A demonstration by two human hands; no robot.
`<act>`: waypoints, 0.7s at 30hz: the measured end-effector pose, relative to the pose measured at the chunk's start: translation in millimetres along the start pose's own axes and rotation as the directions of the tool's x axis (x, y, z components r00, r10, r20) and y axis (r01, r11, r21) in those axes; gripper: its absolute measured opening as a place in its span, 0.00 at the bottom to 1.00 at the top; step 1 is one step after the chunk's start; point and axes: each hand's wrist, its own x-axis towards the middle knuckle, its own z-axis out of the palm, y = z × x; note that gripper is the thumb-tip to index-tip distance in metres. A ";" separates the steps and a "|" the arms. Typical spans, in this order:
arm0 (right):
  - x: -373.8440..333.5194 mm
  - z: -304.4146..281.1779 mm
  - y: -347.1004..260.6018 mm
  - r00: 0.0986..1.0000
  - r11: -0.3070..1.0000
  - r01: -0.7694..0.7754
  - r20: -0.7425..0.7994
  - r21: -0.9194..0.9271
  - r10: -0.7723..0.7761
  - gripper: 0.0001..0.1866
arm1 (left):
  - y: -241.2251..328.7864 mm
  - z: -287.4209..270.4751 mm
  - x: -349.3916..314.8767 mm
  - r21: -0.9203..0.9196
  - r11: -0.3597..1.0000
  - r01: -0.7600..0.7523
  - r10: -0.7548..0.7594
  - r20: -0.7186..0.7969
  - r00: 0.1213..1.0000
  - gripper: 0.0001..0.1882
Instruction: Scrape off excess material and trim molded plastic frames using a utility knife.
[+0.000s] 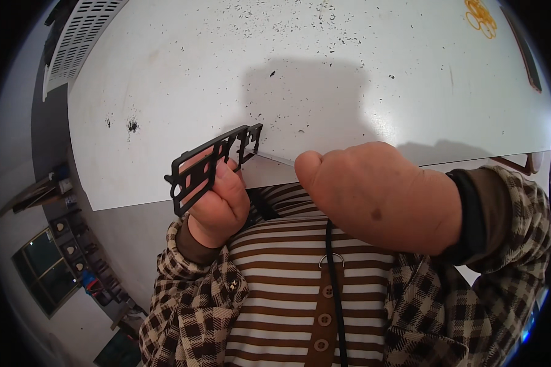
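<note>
My left hand (221,194) is closed on a black plastic frame (196,154) with several rectangular openings, holding it tilted above the table's near edge. My right hand (367,189) is closed, its back toward me, around a knife whose thin pale blade (274,159) points left. The blade's tip meets or lies right beside the right end of the frame; I cannot tell whether it touches. The knife's handle and most of my right fingers are hidden behind the hand.
Small black shavings (300,15) are scattered over the white table (165,92), with a dark clump (133,126) at left. Orange rings (480,18) lie at the far right, near a dark flat strip (521,52). A white slotted crate (87,40) stands at the far left.
</note>
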 end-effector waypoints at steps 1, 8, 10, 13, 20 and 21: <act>-1.2 -0.3 -0.4 1.000 1.000 -0.001 -0.002 -0.001 0.001 0.07 | -0.3 -0.4 0.1 0.000 1.000 -0.002 0.002 0.000 1.000 0.09; -20.5 -6.4 3.3 0.997 0.993 -0.067 -0.039 0.102 0.071 0.05 | 1.3 2.5 3.7 0.129 0.981 -0.148 0.153 -0.032 0.988 0.07; -21.2 -6.3 2.2 0.996 0.992 -0.073 -0.037 0.099 0.077 0.04 | 3.2 4.9 3.6 0.115 0.985 -0.129 0.137 -0.058 0.989 0.08; -22.3 -5.3 1.1 0.995 0.991 -0.091 -0.036 0.096 0.095 0.04 | 3.7 6.3 2.8 0.081 0.992 -0.098 0.106 -0.105 0.989 0.08; -24.4 -2.1 5.1 0.991 0.980 -0.106 -0.066 0.171 0.119 0.04 | 10.1 1.9 7.9 -0.239 0.968 0.079 -0.083 -0.008 0.997 0.08; -25.6 -1.5 5.4 0.991 0.980 -0.106 -0.066 0.171 0.119 0.04 | 10.9 1.9 8.6 -0.239 0.968 0.079 -0.083 -0.008 0.997 0.08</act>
